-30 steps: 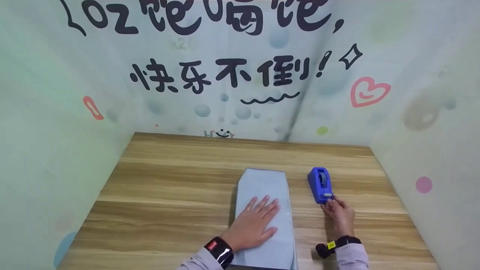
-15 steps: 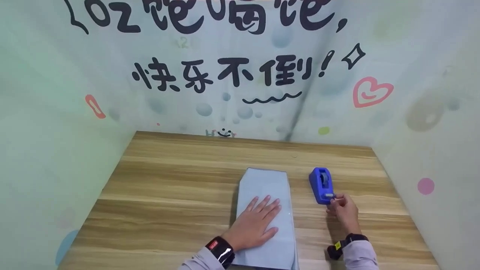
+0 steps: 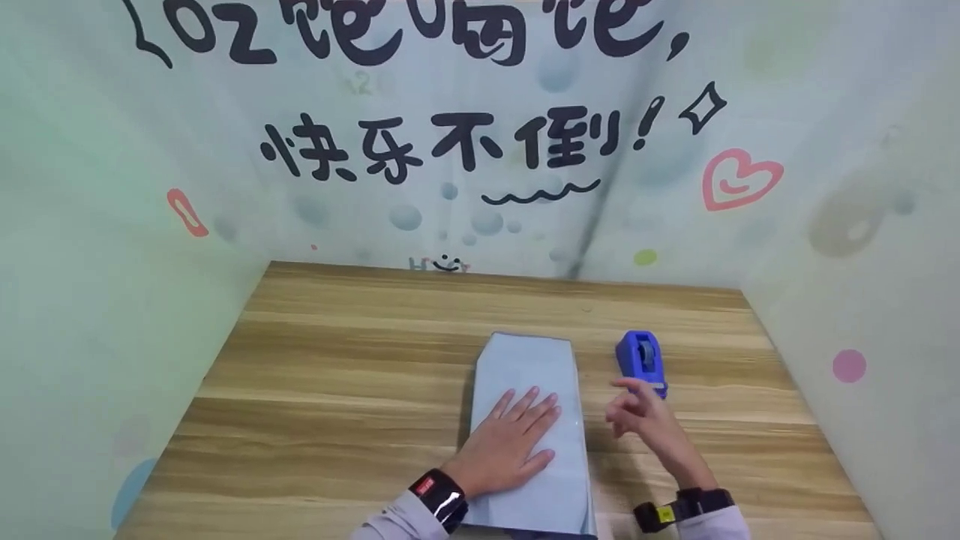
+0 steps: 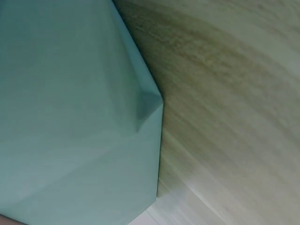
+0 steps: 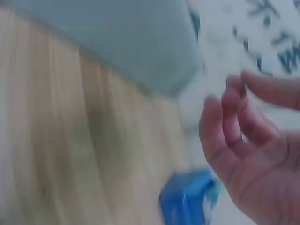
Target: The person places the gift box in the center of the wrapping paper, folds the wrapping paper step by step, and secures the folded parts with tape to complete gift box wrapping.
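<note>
A long light-blue paper-wrapped package (image 3: 529,360) lies on the wooden table, its top corner cut at an angle. Flat on top of it, with fingers spread, rests my left hand (image 3: 504,454). The left wrist view shows the folded paper (image 4: 84,140) with creases at its edge. My right hand (image 3: 651,420) is raised between the package and a blue tape dispenser (image 3: 637,351). In the right wrist view the thumb and fingertips of the right hand (image 5: 255,150) meet in a pinch; a piece of tape there is too thin to see clearly.
Wood-grain table (image 3: 337,390) surrounds the package. A pale printed backdrop (image 3: 360,225) with dark lettering stands behind the table, and its sides run along the left and right edges.
My right hand has left the front end of the tape dispenser, rising and moving left toward the package. The left hand and the package have stayed in place.
</note>
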A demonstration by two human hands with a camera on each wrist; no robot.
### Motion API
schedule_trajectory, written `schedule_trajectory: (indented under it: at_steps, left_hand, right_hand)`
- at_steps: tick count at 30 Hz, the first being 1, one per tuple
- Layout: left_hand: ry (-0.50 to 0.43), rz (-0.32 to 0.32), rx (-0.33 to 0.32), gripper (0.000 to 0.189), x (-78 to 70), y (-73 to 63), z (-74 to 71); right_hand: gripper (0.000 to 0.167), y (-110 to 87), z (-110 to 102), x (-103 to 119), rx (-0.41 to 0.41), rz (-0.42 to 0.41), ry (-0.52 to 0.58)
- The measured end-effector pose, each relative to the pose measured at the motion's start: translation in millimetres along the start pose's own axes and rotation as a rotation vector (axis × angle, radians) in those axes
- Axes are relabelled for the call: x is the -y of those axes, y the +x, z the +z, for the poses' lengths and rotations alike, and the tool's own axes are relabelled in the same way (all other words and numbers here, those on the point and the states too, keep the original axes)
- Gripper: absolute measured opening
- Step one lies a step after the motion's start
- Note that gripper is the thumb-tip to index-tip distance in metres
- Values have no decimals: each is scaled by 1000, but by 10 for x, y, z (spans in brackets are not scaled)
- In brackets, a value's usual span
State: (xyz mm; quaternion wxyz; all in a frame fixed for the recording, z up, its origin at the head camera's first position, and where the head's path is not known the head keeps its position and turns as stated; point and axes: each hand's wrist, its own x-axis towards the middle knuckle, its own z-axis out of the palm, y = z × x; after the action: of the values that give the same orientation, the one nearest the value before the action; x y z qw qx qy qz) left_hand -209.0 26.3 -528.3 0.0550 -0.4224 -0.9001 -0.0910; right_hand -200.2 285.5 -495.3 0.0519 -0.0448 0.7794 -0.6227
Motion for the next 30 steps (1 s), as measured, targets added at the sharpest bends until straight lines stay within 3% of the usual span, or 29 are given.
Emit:
schedule_trajectory:
  at_steps: [2, 5, 12, 17, 24, 30]
  left_hand:
    - [4, 0, 1, 60, 1, 1, -14]
    - [10, 5, -23, 59, 12, 6, -8]
    - [18, 6, -33, 59, 10, 15, -13]
    - [28, 4, -20, 59, 3, 9, -8]
    - [16, 2, -4, 60, 10, 2, -3]
    - [4, 7, -2, 60, 17, 7, -17]
  right_hand:
    - [43, 41, 101, 65, 104, -46, -8]
    - [39, 126, 209, 105, 166, -83, -74]
    - [34, 312, 267, 136, 212, -105, -329]
    - [35, 347, 289, 153, 214, -85, -432]
    - [36, 336, 335, 101, 152, -37, -423]
    - [32, 333, 301, -22, 165, -28, -342]
